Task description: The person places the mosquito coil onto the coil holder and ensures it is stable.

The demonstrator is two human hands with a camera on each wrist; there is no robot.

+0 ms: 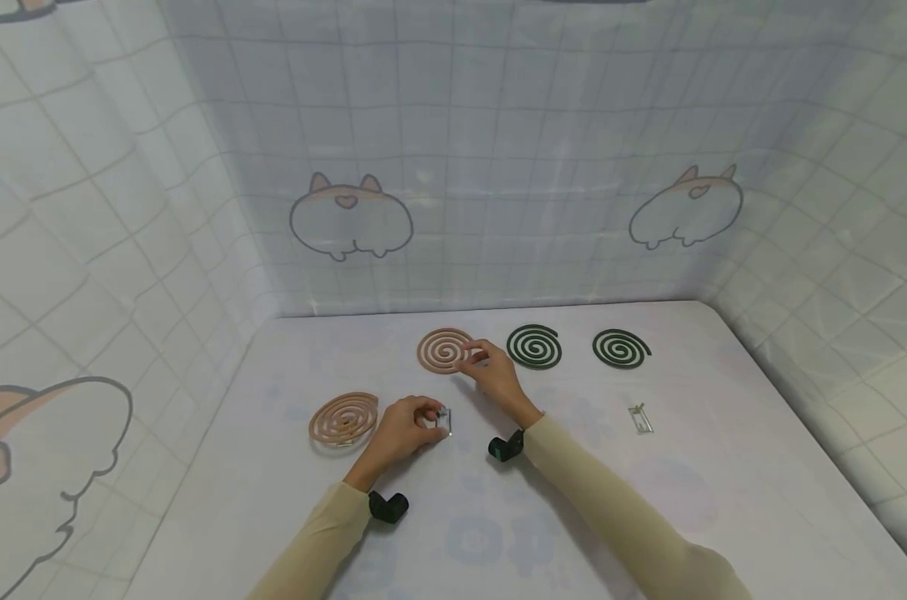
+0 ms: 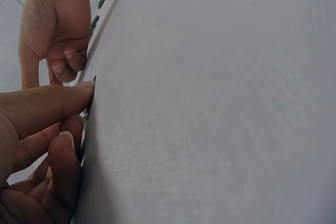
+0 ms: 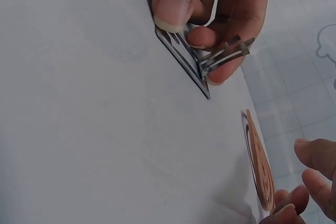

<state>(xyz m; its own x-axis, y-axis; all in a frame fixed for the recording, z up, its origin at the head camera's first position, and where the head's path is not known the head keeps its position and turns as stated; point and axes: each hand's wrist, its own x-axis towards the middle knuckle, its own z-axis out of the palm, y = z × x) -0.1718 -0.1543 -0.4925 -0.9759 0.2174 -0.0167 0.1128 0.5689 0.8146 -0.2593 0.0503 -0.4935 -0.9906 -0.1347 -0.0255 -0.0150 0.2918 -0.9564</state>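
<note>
The head view is showing the left hand pinching a small, silvery, sheet-metal stand between thumb and fingers, near the middle of the white table. The right hand is reaching to the right edge of a tan-brown, flat spiral coil on the far side; its thumb and forefinger are looking spread, and whether any fingertip is gripping the rim, the pictures are not showing.

Good handling is probably calling for 2 things — holding the stand by its frame, sparing the thin raised prongs, and supporting the coil broadly, its slim rings looking brittle. The metal is gleaming and angular; the coil is looking matte and round.

At far right, 2 dark green spiral coils are lying flat; at left, a raised brown spiral coil is tilting slightly.
</note>
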